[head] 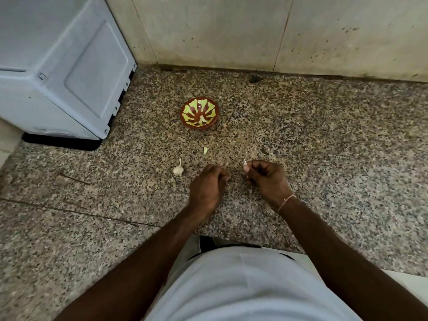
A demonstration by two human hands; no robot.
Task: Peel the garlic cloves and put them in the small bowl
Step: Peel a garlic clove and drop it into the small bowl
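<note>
A garlic clove (245, 167) sits pinched in the fingers (249, 170) of the right hand (266, 179), a wisp of skin lifting from its tip, above the speckled granite bench (324, 140). The left hand (206, 188) is curled beside it; whether it holds anything cannot be told. The garlic bulb (178, 169) lies just left, a loose peel (205, 150) beyond, the small bowl (199, 115) farther back within reach.

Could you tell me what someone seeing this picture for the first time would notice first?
Most likely the small bowl, red-brown with a yellow-green pattern, standing alone on the speckled granite counter with a pale piece inside. Nearer the person, the right hand pinches a garlic clove, while the left hand is curled beside it. A garlic piece lies left of the hands.
</note>
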